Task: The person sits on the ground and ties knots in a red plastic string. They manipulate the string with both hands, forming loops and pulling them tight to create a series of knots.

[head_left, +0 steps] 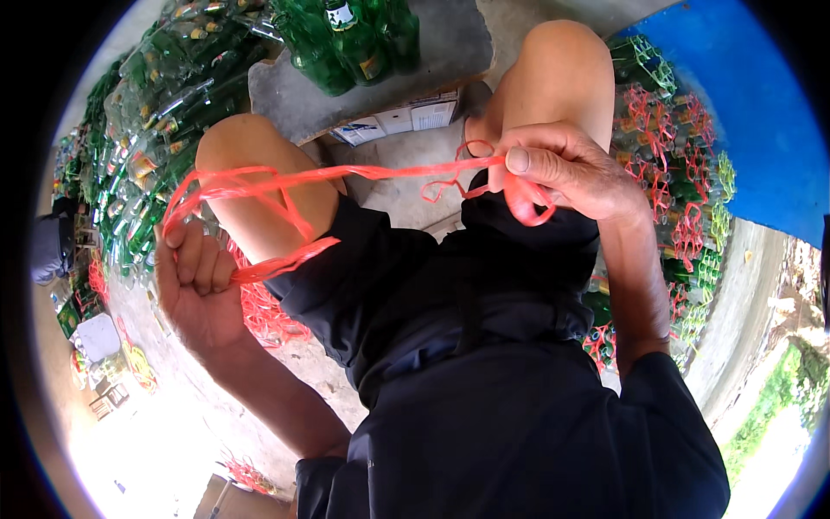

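A length of red plastic twine (363, 172) stretches across above my knees from one hand to the other. My left hand (201, 277) is closed on it with curled fingers. The twine loops over that hand, and a loose end sticks out beside it over my thigh. At the other side my right hand (566, 169) pinches the twine between thumb and fingers, with a curl of it hanging below and thin strands dangling nearby. Several green glass bottles (363, 56) stand grouped on a dark slab (294, 95) beyond my knees.
At the left lies a high pile of glass bottles (143, 164). A heap of red twine (266, 311) rests on the floor beside my left thigh. To the right are stacked bottles bound with red and yellow-green twine (683, 199), next to a blue panel (743, 104).
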Motion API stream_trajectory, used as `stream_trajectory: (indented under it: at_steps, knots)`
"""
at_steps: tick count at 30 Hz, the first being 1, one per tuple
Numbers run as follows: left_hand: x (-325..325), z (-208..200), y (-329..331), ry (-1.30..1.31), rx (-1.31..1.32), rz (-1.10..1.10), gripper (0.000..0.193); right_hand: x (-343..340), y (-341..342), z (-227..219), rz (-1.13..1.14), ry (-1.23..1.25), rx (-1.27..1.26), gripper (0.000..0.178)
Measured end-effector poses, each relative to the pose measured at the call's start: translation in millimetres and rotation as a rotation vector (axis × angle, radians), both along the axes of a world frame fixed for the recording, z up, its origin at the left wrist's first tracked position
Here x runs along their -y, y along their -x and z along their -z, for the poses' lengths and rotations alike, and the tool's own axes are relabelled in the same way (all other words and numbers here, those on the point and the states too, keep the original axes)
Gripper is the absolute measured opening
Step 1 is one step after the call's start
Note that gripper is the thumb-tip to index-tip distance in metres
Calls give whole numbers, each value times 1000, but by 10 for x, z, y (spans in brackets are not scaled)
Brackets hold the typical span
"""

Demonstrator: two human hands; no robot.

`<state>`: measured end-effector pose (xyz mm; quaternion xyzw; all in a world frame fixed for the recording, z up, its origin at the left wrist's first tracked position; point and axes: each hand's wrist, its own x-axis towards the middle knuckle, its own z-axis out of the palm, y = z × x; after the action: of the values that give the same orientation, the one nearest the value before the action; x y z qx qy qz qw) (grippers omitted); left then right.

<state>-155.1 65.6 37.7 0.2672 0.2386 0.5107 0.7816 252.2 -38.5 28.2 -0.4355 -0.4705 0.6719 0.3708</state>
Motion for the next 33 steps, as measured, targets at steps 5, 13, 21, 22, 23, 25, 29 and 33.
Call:
stream_trajectory:
  at_steps: [5,13,21,22,23,25,29,33]
  knots:
    - [-91,75,198,5,147,18,15,65,-98,164,85,-6,-107,34]
    - [-138,-39,580,-62,102,-213,21,100,-134,81,148,-3,-57,24]
    - [132,-271,-533,-261,-152,-209,19,165,156,-221,126,-146,340,17]
    - [212,-280,-712,-243,-237,-265,21,187,205,-210,129,-178,390,16]
    - [281,-278,-906,-225,-319,-317,24,192,259,-250,127,-230,477,14]
    - [369,-237,-1227,-318,-425,-244,22,212,373,-286,154,-304,577,12]
    - [470,-5,-1544,-440,-648,-121,23,185,490,-250,85,-495,674,8]
    - [572,77,-1689,-371,-629,92,25,130,534,-203,62,-504,742,10]
